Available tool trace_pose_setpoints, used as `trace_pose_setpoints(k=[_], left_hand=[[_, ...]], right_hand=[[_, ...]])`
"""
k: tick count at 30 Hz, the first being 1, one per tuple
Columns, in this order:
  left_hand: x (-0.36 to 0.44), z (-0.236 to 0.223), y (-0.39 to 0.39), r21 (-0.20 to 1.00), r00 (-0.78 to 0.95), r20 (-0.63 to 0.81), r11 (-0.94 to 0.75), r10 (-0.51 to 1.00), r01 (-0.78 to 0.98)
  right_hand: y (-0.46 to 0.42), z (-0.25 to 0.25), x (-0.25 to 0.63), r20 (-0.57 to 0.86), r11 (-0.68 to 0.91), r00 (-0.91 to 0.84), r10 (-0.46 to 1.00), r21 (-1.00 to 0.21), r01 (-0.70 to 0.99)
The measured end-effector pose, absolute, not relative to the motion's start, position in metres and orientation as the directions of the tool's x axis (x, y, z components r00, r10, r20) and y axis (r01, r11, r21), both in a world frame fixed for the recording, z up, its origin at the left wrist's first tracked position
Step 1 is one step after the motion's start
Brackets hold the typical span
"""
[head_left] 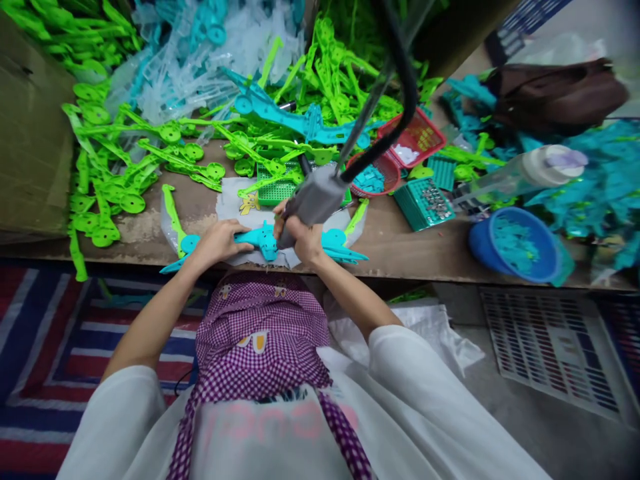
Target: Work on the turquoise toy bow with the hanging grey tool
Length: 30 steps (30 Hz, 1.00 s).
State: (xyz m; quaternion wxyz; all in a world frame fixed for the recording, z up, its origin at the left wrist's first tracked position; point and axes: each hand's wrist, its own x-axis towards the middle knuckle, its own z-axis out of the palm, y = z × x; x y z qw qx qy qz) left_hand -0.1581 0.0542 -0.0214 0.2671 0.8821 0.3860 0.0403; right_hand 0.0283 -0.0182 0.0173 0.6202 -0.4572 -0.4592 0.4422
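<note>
While both hands work close to the front edge of the brown tabletop [410, 260], apron [260, 333] just below them, free room is mostly sideways: a bare strip runs right of the right hand [304, 241] up to the blue bowl [515, 243], a smaller scuffed patch lies left of the left hand [220, 241]. Beyond that patch, lime-green parts [107, 177] crowd in; straight ahead of the hands, a green basket [273, 193] and more parts block the way. Ahead and right of the right hand: red basket [417, 137], teal tray [425, 207] of small metal pieces. Driver's tip not visible behind the right hand, contact with the work can't be told; its black cable [407, 80] is cut off at the top; both hands cover stretches of the work, so joins are unclear. Blue plastic part [264, 239] lies between and under the hands on a grey cloth [230, 207], blue ends and lime-green pieces sticking out past either hand. Left hand is clamped over its left portion, fingers narrow around it; right hand is wrapped around the grey corded driver [315, 197], slanted above the part.
</note>
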Motion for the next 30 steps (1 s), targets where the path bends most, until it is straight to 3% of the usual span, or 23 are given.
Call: trace_pose_setpoints(k=[4, 10, 13, 15, 17, 21, 23, 25, 30], left_hand=[[-0.165, -0.032, 0.062, 0.489, 0.753, -0.056, -0.639, 0.655, 0.593], [-0.163, -0.016, 0.033, 0.414, 0.730, 0.254, -0.753, 0.635, 0.511], [-0.124, 0.002, 0.004, 0.443, 0.757, 0.337, -0.804, 0.559, 0.397], [-0.086, 0.008, -0.009, 0.454, 0.818, 0.300, -0.827, 0.492, 0.331], [-0.049, 0.006, -0.013, 0.467, 0.846, 0.239, -0.820, 0.477, 0.331], [-0.005, -0.007, 0.000, 0.560, 0.915, 0.089, -0.779, 0.393, 0.280], [0.000, -0.011, 0.009, 0.598, 0.935, 0.048, -0.760, 0.352, 0.255], [-0.001, -0.013, 0.015, 0.614, 0.942, 0.033, -0.750, 0.335, 0.246], [-0.004, -0.015, 0.021, 0.618, 0.962, 0.011, -0.759, 0.271, 0.206]], right_hand=[[-0.002, 0.051, 0.048, 0.308, 0.307, 0.306, 0.901, -0.950, 0.052], [0.008, 0.066, 0.077, 0.336, 0.270, 0.199, 0.921, -0.915, 0.299], [0.006, 0.063, 0.089, 0.373, 0.302, 0.141, 0.917, -0.881, 0.363], [-0.004, 0.058, 0.109, 0.417, 0.330, 0.154, 0.896, -0.856, 0.399], [-0.026, 0.047, 0.140, 0.438, 0.294, 0.277, 0.855, -0.851, 0.435], [-0.095, -0.003, 0.194, 0.261, -0.022, 0.630, 0.732, -0.914, 0.405], [-0.128, -0.030, 0.200, 0.135, -0.163, 0.631, 0.764, -0.906, 0.392], [-0.150, -0.050, 0.191, 0.080, -0.196, 0.600, 0.796, -0.904, 0.380], [-0.156, -0.062, 0.161, 0.131, -0.120, 0.546, 0.827, -0.909, 0.400]])
